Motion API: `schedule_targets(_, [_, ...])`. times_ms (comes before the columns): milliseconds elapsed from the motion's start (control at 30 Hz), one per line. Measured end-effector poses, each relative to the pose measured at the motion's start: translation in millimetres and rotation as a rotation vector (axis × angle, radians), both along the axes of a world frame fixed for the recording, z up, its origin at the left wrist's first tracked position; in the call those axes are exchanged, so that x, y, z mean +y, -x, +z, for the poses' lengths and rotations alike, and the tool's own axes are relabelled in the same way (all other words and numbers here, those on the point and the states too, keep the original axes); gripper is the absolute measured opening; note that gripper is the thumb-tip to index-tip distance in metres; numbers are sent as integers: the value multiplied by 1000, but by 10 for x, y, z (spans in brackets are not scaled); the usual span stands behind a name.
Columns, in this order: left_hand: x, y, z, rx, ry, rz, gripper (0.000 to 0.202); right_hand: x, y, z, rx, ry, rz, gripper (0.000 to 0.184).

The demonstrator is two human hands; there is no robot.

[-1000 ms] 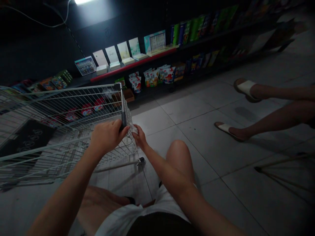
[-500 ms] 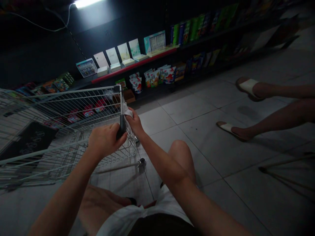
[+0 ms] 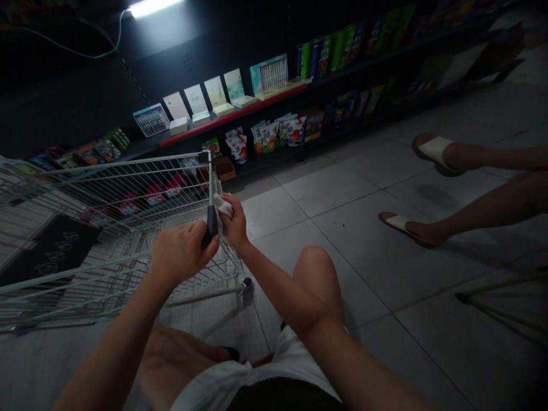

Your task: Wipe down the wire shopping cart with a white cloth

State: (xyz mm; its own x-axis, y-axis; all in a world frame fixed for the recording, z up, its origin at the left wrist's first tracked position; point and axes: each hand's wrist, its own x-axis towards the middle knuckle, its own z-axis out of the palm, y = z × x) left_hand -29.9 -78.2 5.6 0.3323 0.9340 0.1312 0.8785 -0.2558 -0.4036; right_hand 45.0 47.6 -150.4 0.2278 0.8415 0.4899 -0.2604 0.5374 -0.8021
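Observation:
A wire shopping cart (image 3: 171, 211) stands on the left, its push handle (image 3: 210, 220) toward me. My left hand (image 3: 177, 251) is wrapped round the dark grip of that handle, thumb on the near side. Just beyond it, my right hand (image 3: 234, 221) closes on a crumpled white cloth (image 3: 223, 205) at the back end of the cart, close beside the handle. Whether the cloth touches the handle or the wires behind it, I cannot tell. A dark panel (image 3: 47, 251) with round pale marks lies inside the cart.
Behind the cart runs a dark shelf with a red edge (image 3: 235, 114), bearing upright cards and boxes. Snack bags (image 3: 268, 136) fill the lower level. At the right, another person's legs (image 3: 475, 222) in pale sandals rest on the tiled floor (image 3: 363, 228), near thin metal stand legs (image 3: 492, 291).
My right hand has shifted slightly down and toward me with the cloth, more of which shows now. My left hand keeps its hold on the handle.

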Motion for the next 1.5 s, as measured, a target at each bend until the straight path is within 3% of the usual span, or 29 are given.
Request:
schedule_targets(200, [-109, -21, -2, -4, 2, -8, 41, 1218, 165, 291, -87, 367, 22, 27])
schedule_targets(267, [-144, -24, -5, -5, -2, -17, 40, 1413, 172, 339, -111, 431, 31, 26])
schedule_targets(367, [-170, -24, -15, -1, -14, -28, 39, 1442, 156, 327, -106, 444, 48, 26])
schedule_targets(467, [-164, -30, -21, -11, -13, -27, 38, 1186, 105, 198, -62, 370, 67, 26])
schedule_targets(533, [-155, -36, -18, -18, -12, -17, 39, 858, 50, 48, -44, 302, 73, 28])
schedule_targets(733, [-175, -27, -9, -20, -2, -23, 39, -677, -177, -583, -86, 100, 26, 38])
schedule_targets(800, [-194, -12, -19, -19, -12, -21, 39, -1081, -242, -747, -116, 29, 22, 35])
schedule_targets(867, [-212, 2, -34, -21, -21, -27, 40, -1252, -275, -842, -146, -17, 34, 32])
schedule_targets(933, [-223, 10, -50, -30, -27, -42, 40, -1179, -279, -856, -152, -33, 32, 31])
schedule_targets(1033, [-225, 10, -68, -45, -40, -59, 40, -834, -294, -698, -163, 48, 35, 29])
schedule_targets(1133, [-219, 8, -73, -63, -46, -61, 37, -649, -416, -330, -166, 116, 13, 24])
schedule_targets(1233, [-217, 29, -71, -85, -19, -67, 34, -820, -604, 104, -137, -134, -81, 29])
schedule_targets(1333, [-224, 63, -67, -104, 17, -82, 29, -1036, -687, 423, -279, -446, 27, 36])
schedule_targets(1400, [-237, 71, -66, -108, 34, -83, 28, -1001, -654, 546, -336, -503, 99, 38])
schedule_targets(1500, [-269, 53, -69, -112, 39, -76, 28, -674, -553, 655, -348, -435, 92, 31])
